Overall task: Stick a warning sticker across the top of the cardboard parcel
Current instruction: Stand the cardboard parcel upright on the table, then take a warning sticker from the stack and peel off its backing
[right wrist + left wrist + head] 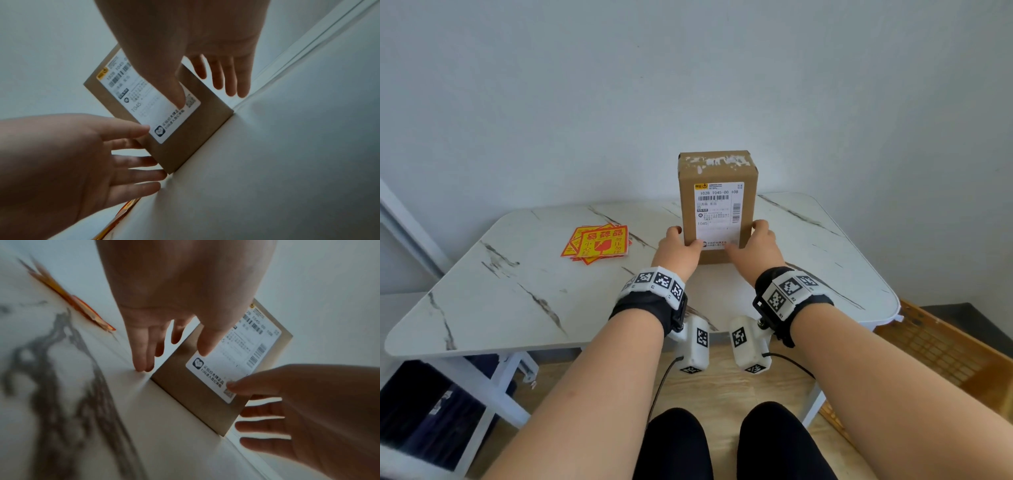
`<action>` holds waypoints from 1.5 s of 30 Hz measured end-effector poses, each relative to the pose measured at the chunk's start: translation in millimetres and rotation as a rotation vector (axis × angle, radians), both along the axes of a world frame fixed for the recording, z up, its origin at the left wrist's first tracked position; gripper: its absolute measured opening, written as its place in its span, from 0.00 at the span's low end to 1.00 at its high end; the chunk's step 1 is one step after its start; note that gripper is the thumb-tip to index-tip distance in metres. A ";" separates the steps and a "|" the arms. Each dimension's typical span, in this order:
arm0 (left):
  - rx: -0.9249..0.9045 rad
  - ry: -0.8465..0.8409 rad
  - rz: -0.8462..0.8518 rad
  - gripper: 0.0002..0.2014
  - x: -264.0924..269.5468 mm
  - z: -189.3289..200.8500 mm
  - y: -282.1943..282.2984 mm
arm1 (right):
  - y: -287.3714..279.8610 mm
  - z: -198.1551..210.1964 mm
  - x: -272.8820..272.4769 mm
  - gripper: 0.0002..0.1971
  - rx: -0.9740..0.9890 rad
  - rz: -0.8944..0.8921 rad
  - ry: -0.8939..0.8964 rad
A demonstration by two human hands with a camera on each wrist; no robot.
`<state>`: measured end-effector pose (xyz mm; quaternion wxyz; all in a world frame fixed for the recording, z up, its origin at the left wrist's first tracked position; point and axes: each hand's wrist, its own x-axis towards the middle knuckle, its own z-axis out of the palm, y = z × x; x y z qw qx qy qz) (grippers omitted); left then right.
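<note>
A plain pale wall (585, 85) fills the far side of the room, evenly lit by soft daylight. In front of it stands a white table (517, 301) with a marble-patterned top veined in grey and rounded corners, carried on a white metal frame (493, 404). Below lies a light wood-look floor (722, 390). At the near right sits a brown lattice crate (935, 349); at the near left, under the table, a dark bag (424, 411). A white frame edge (404, 222) runs along the left.
</note>
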<state>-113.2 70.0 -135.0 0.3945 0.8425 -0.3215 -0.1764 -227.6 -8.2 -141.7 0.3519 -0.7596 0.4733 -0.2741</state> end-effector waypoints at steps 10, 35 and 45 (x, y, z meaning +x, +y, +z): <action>0.216 -0.134 0.021 0.32 41.8 20.7 50.7 | 51.3 38.8 10.3 0.06 -0.316 0.043 -0.119; 0.808 -0.332 -0.257 0.37 134.9 -6.6 101.1 | 64.5 5.1 183.2 0.18 -0.022 0.371 0.558; 0.833 -0.368 -0.327 0.33 127.1 10.0 110.4 | 64.7 -3.5 199.3 0.08 0.137 0.260 0.324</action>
